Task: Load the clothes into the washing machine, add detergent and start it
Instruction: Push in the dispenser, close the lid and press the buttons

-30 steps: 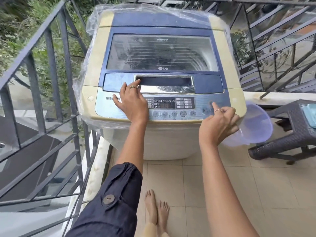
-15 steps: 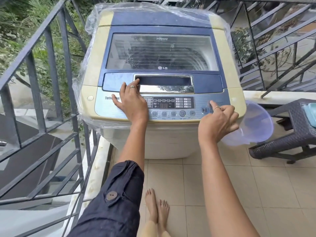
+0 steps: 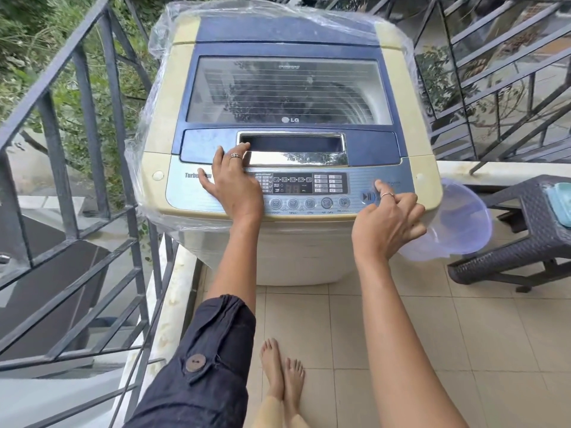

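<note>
**Hands on the washer's control panel**

The washer (image 3: 290,143) fills the upper centre of the frame, a top-loader with its lid (image 3: 287,91) down and a clear plastic sheet (image 3: 160,38) draped over its back and left side. The control panel (image 3: 309,193) runs along its front edge, at mid-frame.

The left hand (image 3: 233,183) lies flat and open on the left part of the panel, fingers spread, the fingertips reaching up to the chrome lid handle (image 3: 293,148); it grips nothing. A ring shows on one finger. A dark sleeve (image 3: 210,359) with a brown button covers the arm at lower centre.

The right hand (image 3: 387,222) is at the right end of the panel, mostly curled, with one ringed finger stretched out and its tip on the panel just right of and above the play/pause button (image 3: 367,197). It holds nothing that can be seen.

A translucent purple jug (image 3: 457,223) sits right of the washer, partly behind the right hand. A dark wicker stool (image 3: 531,230) stands at the right edge of the frame. Metal railings (image 3: 58,168) line the left side and upper right. Bare feet (image 3: 282,370) rest on the tiled floor (image 3: 457,335) at bottom centre.
</note>
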Demonstrator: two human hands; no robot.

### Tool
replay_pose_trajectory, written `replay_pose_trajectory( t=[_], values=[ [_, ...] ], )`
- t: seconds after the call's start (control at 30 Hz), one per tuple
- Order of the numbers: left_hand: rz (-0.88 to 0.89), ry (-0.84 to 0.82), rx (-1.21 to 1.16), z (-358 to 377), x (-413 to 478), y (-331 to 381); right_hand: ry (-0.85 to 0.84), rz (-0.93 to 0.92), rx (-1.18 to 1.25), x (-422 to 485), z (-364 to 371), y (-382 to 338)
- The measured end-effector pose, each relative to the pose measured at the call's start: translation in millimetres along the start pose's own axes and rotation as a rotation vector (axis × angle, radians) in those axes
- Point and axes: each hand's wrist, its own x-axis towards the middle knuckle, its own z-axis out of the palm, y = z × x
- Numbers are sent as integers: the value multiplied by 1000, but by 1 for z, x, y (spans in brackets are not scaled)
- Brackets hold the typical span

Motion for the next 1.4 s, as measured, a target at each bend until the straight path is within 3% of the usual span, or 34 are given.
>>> replay_pose_trajectory(
  t=[0.73, 1.1, 1.4],
  values=[
    [-26, -5, 4, -2, -2, 4, 260, -16, 48, 1, 28, 5],
    [-25, 39, -31, 0, -2, 3, 340, -49, 317, 8, 28, -11],
    [-7, 79, -58, 3, -3, 0, 362, -70, 382, 13, 41, -6]
  ],
)
